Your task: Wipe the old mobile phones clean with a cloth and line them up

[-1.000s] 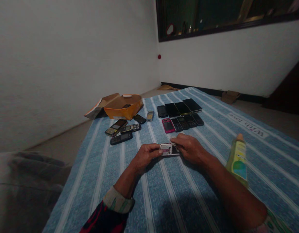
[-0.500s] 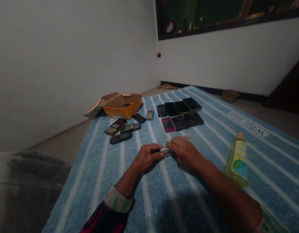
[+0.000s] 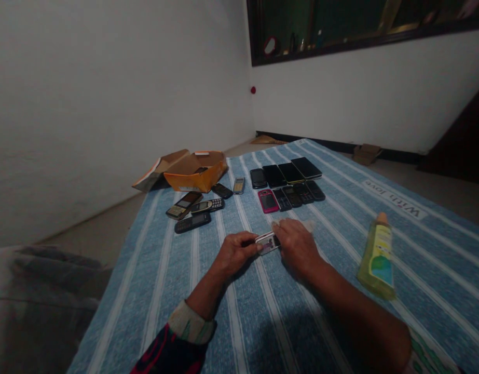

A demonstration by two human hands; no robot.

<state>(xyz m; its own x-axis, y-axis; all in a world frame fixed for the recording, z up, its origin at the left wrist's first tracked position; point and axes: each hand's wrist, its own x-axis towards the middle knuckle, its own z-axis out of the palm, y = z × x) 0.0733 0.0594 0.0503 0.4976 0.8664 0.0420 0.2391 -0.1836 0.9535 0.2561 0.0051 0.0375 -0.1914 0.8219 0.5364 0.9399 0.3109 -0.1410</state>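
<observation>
Between my hands, just over the striped cloth, is a small silver-edged mobile phone (image 3: 268,243), tilted with its face towards me. My left hand (image 3: 236,253) pinches its left end between thumb and fingers. My right hand (image 3: 297,243) is closed at the right end of the phone, covering that part. A pale, thin wiping cloth (image 3: 310,225) sticks out behind the right fingers; most of it is hidden. Beyond my hands, a pink phone (image 3: 268,201) begins a row of dark keypad phones (image 3: 291,196).
Larger phones (image 3: 290,172) lie behind that row. Several keypad phones (image 3: 193,222) lie loosely at left, near an open orange box (image 3: 196,181). To the right, a bottle of yellow-green liquid (image 3: 377,259) lies on the blue striped cloth (image 3: 177,291).
The phone has tipped so that more of its face shows. My right hand has shifted slightly along its right end, while my left hand keeps its pinch.
</observation>
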